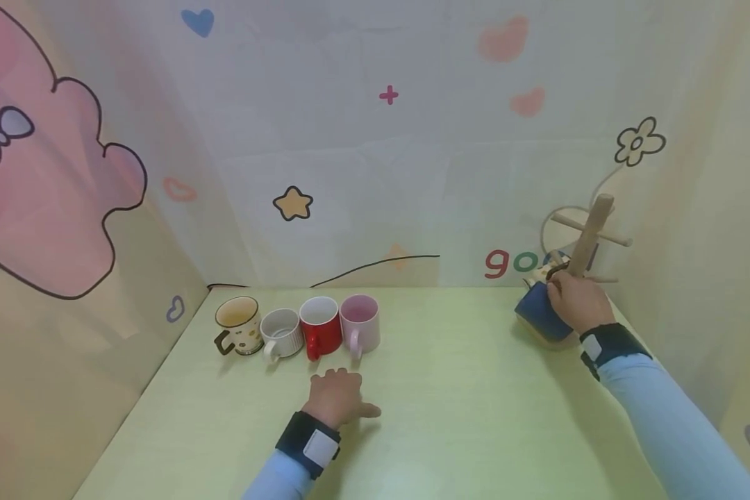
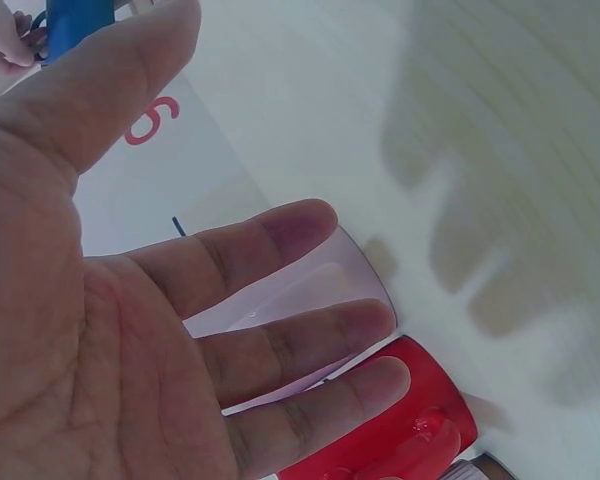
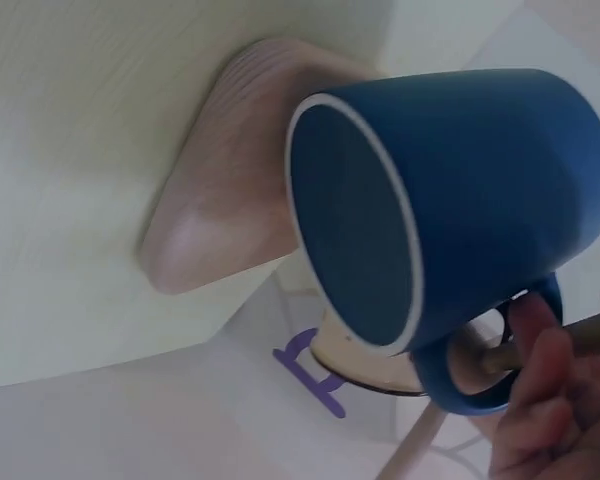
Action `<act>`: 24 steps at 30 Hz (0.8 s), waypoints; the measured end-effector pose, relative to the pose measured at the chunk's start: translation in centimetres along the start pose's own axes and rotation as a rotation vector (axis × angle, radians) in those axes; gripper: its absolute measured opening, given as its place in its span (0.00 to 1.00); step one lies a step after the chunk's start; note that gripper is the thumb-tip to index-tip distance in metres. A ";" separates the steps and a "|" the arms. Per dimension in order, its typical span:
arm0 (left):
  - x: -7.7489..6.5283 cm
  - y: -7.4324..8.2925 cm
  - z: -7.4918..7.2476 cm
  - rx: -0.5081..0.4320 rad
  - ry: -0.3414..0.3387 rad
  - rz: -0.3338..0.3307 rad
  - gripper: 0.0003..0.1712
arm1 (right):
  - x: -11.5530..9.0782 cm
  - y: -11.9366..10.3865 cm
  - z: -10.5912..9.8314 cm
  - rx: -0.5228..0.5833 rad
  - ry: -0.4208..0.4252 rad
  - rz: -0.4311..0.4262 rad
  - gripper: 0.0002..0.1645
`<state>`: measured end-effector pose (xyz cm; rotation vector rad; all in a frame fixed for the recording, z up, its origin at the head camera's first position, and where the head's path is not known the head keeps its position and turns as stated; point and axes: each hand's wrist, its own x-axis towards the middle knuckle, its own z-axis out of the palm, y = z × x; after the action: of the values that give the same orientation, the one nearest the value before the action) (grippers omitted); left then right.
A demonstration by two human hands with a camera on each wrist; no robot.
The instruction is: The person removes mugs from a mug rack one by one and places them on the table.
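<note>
At the right, my right hand (image 1: pixel 578 300) grips the handle of a blue mug (image 1: pixel 540 310). The right wrist view shows this mug (image 3: pixel 480 180) tipped on its side, its handle around a peg (image 3: pixel 590 335) of a wooden mug tree (image 1: pixel 590 232). Fingers (image 3: pixel 540 375) curl at the handle. Behind it, a cream mug (image 3: pixel 365 360) is partly hidden at the tree. My left hand (image 1: pixel 336 397) hovers over the table, fingers apart and holding nothing. Just beyond it are a pink mug (image 1: pixel 360 328) and a red mug (image 1: pixel 322 330).
Left of the red mug stand a white ribbed mug (image 1: pixel 283 335) and a cream patterned mug (image 1: pixel 240 325), completing a row with handles toward me. The pale table (image 1: pixel 450 396) meets a printed curtain (image 1: pixel 375 173) at the back and sides.
</note>
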<state>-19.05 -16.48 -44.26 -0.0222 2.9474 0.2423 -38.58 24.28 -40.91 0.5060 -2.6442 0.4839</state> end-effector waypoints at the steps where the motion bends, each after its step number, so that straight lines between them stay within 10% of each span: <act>1: 0.0 0.0 0.0 0.002 0.000 0.003 0.32 | 0.0 -0.2 -0.1 0.008 0.001 0.037 0.16; 7: 0.1 0.2 -0.2 0.003 -0.004 0.008 0.33 | 0.3 -1.3 -0.9 -0.019 0.032 0.220 0.23; 14: 0.1 0.3 -0.2 -0.008 -0.011 0.006 0.33 | 0.5 -1.7 -1.5 -0.181 -0.095 0.239 0.38; 24: 0.1 0.5 0.0 -0.007 -0.012 0.020 0.31 | 0.6 -1.1 -1.3 -0.143 -0.214 0.236 0.34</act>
<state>-19.18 -15.99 -44.17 0.0082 2.9361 0.2552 -38.21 23.70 -39.25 0.2118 -2.9357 0.3204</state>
